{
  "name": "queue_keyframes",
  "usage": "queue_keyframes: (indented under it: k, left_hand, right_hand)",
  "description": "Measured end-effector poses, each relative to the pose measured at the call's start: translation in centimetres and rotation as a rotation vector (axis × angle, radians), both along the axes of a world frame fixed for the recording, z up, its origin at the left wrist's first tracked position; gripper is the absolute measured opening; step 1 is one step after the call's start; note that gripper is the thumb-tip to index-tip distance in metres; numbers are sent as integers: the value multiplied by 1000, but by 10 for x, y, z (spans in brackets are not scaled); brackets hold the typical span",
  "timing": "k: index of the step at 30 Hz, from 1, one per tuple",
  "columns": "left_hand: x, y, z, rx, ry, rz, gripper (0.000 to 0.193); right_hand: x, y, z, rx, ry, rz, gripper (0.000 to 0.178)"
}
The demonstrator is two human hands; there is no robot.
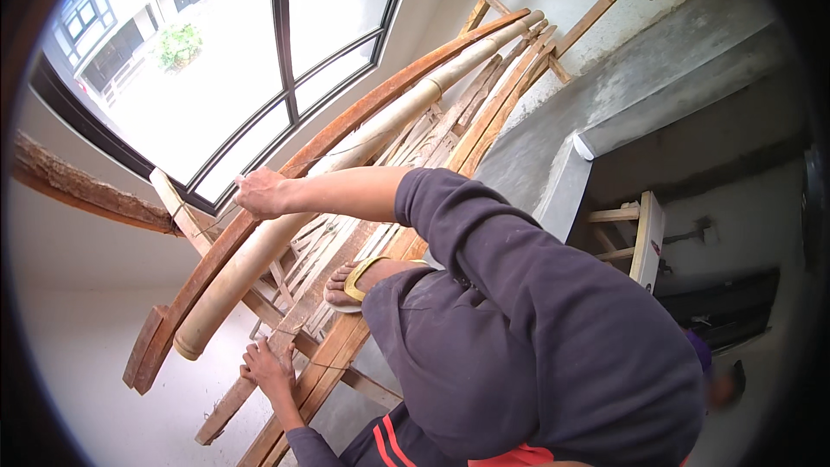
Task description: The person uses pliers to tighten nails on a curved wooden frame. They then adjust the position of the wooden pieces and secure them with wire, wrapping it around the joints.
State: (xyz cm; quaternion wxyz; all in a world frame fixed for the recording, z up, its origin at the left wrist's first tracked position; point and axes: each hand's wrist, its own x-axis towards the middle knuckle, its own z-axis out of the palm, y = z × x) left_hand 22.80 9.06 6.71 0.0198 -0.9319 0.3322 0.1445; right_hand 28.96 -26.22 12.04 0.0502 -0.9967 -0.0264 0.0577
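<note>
I crouch on wooden planks, with one foot in a yellow-strapped sandal (354, 284) on them. My right hand (261, 194) is closed at a reddish-brown beam (316, 151), its fingers around a thin dark wire (213, 227) at the beam's far side. A bamboo pole (229, 297) runs alongside the beam, under my right forearm. Lower down, my left hand (271, 369) grips the edge of a rough plank (226, 409), thumb and fingers apart across it. Another thin wire (324, 366) crosses the timbers beside that hand.
A large black-framed window (285, 78) borders the platform. Upright and crossed timbers (588, 24) stand at the far end, near a grey wall (553, 134). A rough-edged beam (95, 195) juts in at left. Part of another person (722, 385) shows at right, beyond my back.
</note>
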Motion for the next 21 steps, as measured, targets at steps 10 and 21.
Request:
queue_keyframes:
  k: [10, 21]
  left_hand:
    - [6, -7, -7, -39, 66, 28, 60]
    - [8, 5, -16, -83, 95, 67, 64]
  right_hand:
    - [17, -63, -51, -72, 64, 232, 29]
    - [26, -58, -56, -62, 263, 215, 32]
